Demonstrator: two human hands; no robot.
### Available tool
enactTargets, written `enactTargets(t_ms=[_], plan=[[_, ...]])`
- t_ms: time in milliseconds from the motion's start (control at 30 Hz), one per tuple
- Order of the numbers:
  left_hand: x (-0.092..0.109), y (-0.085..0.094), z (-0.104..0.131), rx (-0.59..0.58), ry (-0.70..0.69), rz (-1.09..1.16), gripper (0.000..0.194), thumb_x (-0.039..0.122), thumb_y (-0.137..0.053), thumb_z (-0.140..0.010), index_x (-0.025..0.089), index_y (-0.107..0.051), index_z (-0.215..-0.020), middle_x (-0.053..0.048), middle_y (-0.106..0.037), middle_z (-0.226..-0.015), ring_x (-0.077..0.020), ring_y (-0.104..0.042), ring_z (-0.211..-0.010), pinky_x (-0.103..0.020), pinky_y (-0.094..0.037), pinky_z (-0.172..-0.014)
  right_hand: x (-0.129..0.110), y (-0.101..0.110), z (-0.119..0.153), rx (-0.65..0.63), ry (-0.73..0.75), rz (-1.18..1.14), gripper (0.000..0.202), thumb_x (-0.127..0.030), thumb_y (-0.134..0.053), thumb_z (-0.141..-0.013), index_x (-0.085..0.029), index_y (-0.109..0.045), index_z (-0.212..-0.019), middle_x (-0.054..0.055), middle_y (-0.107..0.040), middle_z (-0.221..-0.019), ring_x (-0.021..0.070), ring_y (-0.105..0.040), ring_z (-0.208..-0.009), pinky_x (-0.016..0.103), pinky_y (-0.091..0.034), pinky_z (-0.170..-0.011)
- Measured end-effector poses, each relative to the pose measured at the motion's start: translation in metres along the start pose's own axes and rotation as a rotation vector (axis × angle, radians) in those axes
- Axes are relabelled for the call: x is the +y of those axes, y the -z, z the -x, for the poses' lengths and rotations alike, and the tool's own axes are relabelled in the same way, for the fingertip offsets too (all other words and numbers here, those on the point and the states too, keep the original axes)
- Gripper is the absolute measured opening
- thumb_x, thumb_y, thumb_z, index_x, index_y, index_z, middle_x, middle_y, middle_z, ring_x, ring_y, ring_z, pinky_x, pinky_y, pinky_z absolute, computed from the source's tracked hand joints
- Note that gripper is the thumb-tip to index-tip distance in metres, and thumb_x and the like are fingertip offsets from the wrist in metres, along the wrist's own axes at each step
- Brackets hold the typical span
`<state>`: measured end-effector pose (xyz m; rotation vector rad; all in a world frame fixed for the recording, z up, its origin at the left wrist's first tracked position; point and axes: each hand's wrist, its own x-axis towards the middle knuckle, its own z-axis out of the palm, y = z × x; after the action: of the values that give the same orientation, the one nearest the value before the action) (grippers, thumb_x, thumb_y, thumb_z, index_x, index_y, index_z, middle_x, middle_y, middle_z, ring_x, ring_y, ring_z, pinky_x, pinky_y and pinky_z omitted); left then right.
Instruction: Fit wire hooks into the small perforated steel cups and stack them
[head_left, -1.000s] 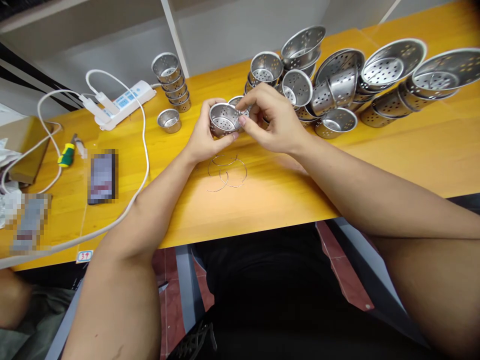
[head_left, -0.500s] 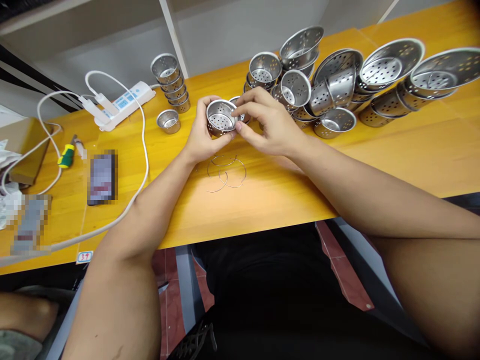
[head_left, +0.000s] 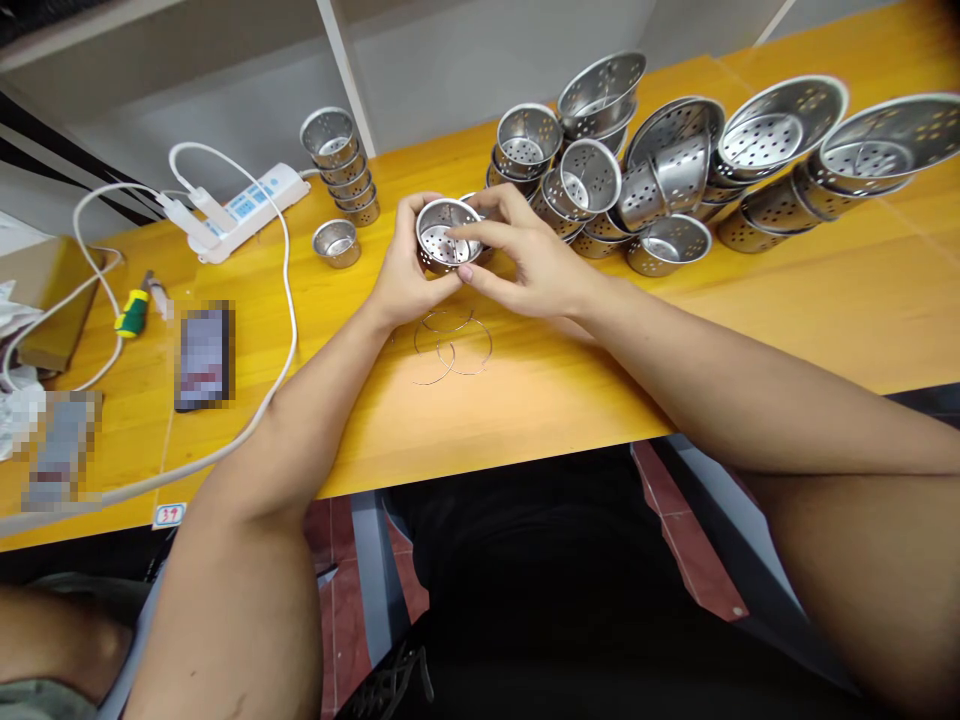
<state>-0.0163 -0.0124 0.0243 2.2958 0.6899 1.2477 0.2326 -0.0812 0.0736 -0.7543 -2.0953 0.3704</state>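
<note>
Stainless-steel sheet forms the round perforated cup positioned at upper centre of the frame, mouth upward, just above the yellow wood-grain tabletop. The left hand is curled around the cup's left side, fingers behind the wall and thumb along the near side, securing it. The right hand is partly closed at the cup's right side: the index finger extends over the rim into the opening, and the thumb tip meets the near edge; whether these fingers also grip a small part cannot be determined. Thin silver wire rings lie overlapping at frame centre, below the cup. Nested perforated steel cups stand in a column at upper left of centre, with a single small steel cup just below. Larger groups of perforated steel containers occupy the upper right. At upper left, a white power strip carries plugged white leads; a green-and-yellow tool handle lies further left.
</note>
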Motion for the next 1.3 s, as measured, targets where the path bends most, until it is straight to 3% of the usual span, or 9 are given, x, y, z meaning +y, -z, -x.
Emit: enactTargets(t_ms=[133,267,500,633,733,833,1033,1167,1300], plan=[[-0.011,0.004,0.0,0.081,0.026,-0.072,0.104,0.098,-0.075,-0.091,0.037,-0.038,-0.167,-0.012,-0.059,-0.154,-0.0321,-0.07,-0.144,-0.052,-0.062,-0.127,-0.007,0.009,-0.004,0.099,0.003,0.048,0.058,-0.072,-0.08,-0.104,-0.037,-0.074,-0.15,0.016,-0.065,-0.159,0.0457,-0.064,-0.15,0.068,-0.062,-0.123],[-0.028,0.017,0.001,0.257,0.088,-0.176,0.102,0.091,-0.091,-0.083,0.041,-0.052,-0.162,-0.012,-0.055,-0.16,-0.0357,-0.059,-0.156,-0.049,-0.063,-0.124,-0.016,0.016,-0.006,0.165,-0.091,0.042,0.05,-0.06,-0.08,-0.107,-0.037,-0.07,-0.15,0.017,-0.065,-0.159,0.0411,-0.075,-0.125,0.061,-0.07,-0.109],[-0.035,0.029,0.003,0.302,0.22,-0.004,0.106,0.086,-0.094,-0.084,0.043,-0.048,-0.168,-0.012,-0.061,-0.167,-0.0347,-0.066,-0.15,-0.057,-0.062,-0.127,-0.005,-0.002,0.0,0.086,-0.083,0.091,0.054,-0.047,-0.077,-0.109,-0.031,-0.062,-0.158,0.017,-0.068,-0.152,0.0418,-0.075,-0.132,0.061,-0.068,-0.118],[-0.028,0.019,-0.001,0.202,0.124,-0.078,0.1,0.089,-0.083,-0.093,0.042,-0.043,-0.173,-0.013,-0.064,-0.172,-0.0333,-0.07,-0.153,-0.052,-0.065,-0.124,-0.001,-0.002,-0.001,0.087,-0.054,0.095,0.058,-0.046,-0.075,-0.11,-0.036,-0.061,-0.166,0.017,-0.063,-0.163,0.0429,-0.073,-0.138,0.063,-0.066,-0.122],[-0.024,0.008,-0.004,0.084,0.097,-0.016,0.108,0.095,-0.074,-0.095,0.042,-0.032,-0.179,-0.013,-0.057,-0.18,-0.0373,-0.063,-0.167,-0.055,-0.062,-0.132,-0.002,0.003,-0.004,0.064,-0.004,0.144,0.04,-0.048,-0.068,-0.114,-0.039,-0.071,-0.153,0.014,-0.065,-0.161,0.041,-0.071,-0.14,0.065,-0.065,-0.121],[-0.023,0.004,-0.005,0.004,0.11,0.05,0.11,0.095,-0.074,-0.096,0.046,-0.027,-0.181,-0.01,-0.05,-0.187,-0.0388,-0.054,-0.177,-0.058,-0.053,-0.143,-0.002,0.007,-0.006,0.04,-0.024,0.202,0.028,-0.049,-0.059,-0.12,-0.034,-0.076,-0.137,0.013,-0.071,-0.146,0.0369,-0.072,-0.133,0.059,-0.065,-0.116],[-0.023,0.009,0.003,-0.058,0.14,-0.008,0.111,0.092,-0.074,-0.097,0.041,-0.024,-0.182,-0.014,-0.044,-0.193,-0.0412,-0.042,-0.185,-0.065,-0.035,-0.154,0.005,0.007,-0.009,0.046,-0.116,0.268,0.037,-0.056,-0.05,-0.124,-0.03,-0.077,-0.123,0.012,-0.075,-0.133,0.0322,-0.073,-0.117,0.05,-0.063,-0.106],[-0.021,0.006,0.009,-0.14,0.176,0.005,0.111,0.08,-0.081,-0.098,0.04,-0.02,-0.182,-0.017,-0.044,-0.192,-0.0429,-0.048,-0.18,-0.07,-0.042,-0.148,0.012,-0.001,-0.011,0.029,-0.176,0.339,0.038,-0.052,-0.049,-0.124,-0.028,-0.077,-0.116,0.014,-0.075,-0.13,0.0309,-0.072,-0.109,0.049,-0.061,-0.101],[-0.021,0.003,0.012,-0.11,0.238,0.027,0.102,0.061,-0.088,-0.098,0.039,-0.026,-0.176,-0.018,-0.056,-0.177,-0.04,-0.07,-0.157,-0.068,-0.059,-0.135,0.015,-0.003,-0.012,-0.013,-0.222,0.383,0.038,-0.049,-0.049,-0.123,-0.026,-0.076,-0.113,0.017,-0.075,-0.129,0.0325,-0.071,-0.108,0.05,-0.06,-0.099]])
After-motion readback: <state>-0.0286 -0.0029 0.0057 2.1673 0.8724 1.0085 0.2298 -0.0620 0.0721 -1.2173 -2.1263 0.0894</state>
